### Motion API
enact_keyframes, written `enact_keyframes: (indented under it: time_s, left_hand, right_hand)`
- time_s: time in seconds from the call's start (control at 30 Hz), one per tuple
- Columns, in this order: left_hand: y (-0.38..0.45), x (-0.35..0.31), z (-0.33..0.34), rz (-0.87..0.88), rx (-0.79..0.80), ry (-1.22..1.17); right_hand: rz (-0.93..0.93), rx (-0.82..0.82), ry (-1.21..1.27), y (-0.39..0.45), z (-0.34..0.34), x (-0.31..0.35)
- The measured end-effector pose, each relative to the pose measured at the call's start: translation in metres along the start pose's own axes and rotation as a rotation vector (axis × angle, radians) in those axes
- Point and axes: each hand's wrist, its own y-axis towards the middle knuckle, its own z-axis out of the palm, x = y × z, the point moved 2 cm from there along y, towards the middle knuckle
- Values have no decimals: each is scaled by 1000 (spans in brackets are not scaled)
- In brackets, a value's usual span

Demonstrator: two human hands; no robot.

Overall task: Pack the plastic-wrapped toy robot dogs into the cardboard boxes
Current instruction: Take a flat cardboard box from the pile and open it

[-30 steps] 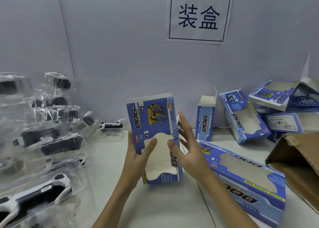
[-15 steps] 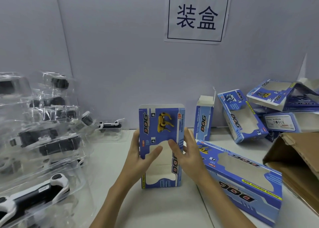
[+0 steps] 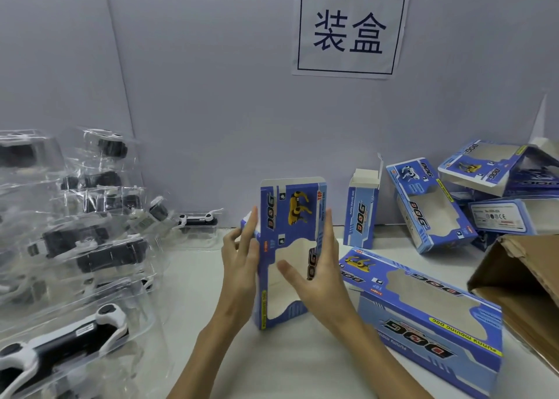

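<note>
Both hands, left [image 3: 239, 265] and right [image 3: 314, 274], flat-fingered, squeeze upright blue DOG box [image 3: 290, 247]; over-pressing could crease its thin window panel or tip it.

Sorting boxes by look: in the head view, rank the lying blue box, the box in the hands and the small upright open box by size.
1. Lying blue box, though nearest the camera.
2. Held box.
3. Upright open box, farther back.

blue box [image 3: 292, 247] (yellow dog print), brown carton [image 3: 520, 280]
</note>
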Motion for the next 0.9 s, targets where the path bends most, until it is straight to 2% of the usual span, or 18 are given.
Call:
enact_keyframes:
  time_s: [0.1,0.2,0.3,0.37,0.43,0.57,0.67,0.77,0.83,0.9]
  left_hand:
    - [-3,-7,0,14,34,-10]
    - [-4,-8,-1,65,-54,43]
    - [-1,-6,-5,-27,-95,-46]
    - [0,-3,-5,-56,-19,2]
    - [-3,0,0,-87,88,43]
    - [-6,5,8,-104,180,-29]
    - [-8,0,14,-46,83,-11]
    - [-8,-1,17,22,-108,128]
    - [-9,-4,19,117,-191,213]
    - [-8,-4,18,145,-220,183]
  right_hand:
    - [42,-16,-101,-2,12,5]
    - [63,-67,-132,1,10,2]
    - [24,32,72,6,-4,-10]
    - [22,61,292,9,-18,-21]
    - [61,18,436,12,-27,-28]
    - [108,-123,445,16,-34,-31]
    - [87,-151,384,15,-27,-24]
    - [32,-296,430,11,-18,-18]
    - [-27,-272,384,9,-14,-15]
    - [-55,-195,282,7,-11,-10]
